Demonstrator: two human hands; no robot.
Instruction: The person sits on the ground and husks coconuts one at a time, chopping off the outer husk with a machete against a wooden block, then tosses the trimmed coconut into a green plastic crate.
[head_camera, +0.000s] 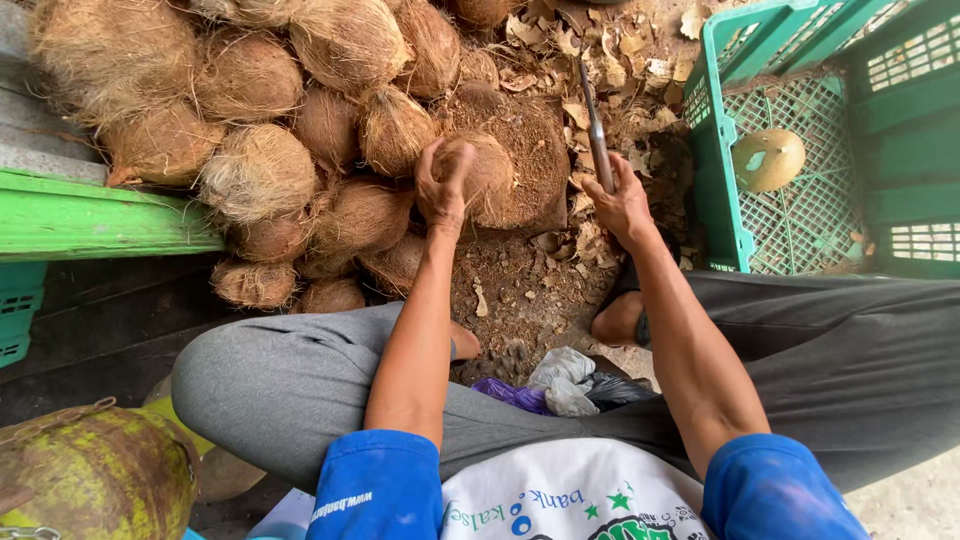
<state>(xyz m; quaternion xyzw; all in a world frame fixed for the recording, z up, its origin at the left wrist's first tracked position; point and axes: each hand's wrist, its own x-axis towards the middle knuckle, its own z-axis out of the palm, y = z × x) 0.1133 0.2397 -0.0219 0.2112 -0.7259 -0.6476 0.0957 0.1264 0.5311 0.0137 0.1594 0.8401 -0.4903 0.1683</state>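
Note:
My left hand (440, 190) grips a brown husked coconut (485, 172) and holds it on a round wooden chopping block (530, 150). My right hand (620, 205) is closed around the handle of a long knife (596, 125) whose blade points up and away, just right of the coconut. Both arms reach forward over my knees, which are in grey and dark trousers.
A pile of several fibrous coconuts (260, 110) lies at the left and back. A green plastic crate (800, 150) at the right holds one peeled coconut (768, 160). Husk scraps (620, 50) litter the ground. A green board (100, 215) is at left, crumpled bags (565, 385) near my legs.

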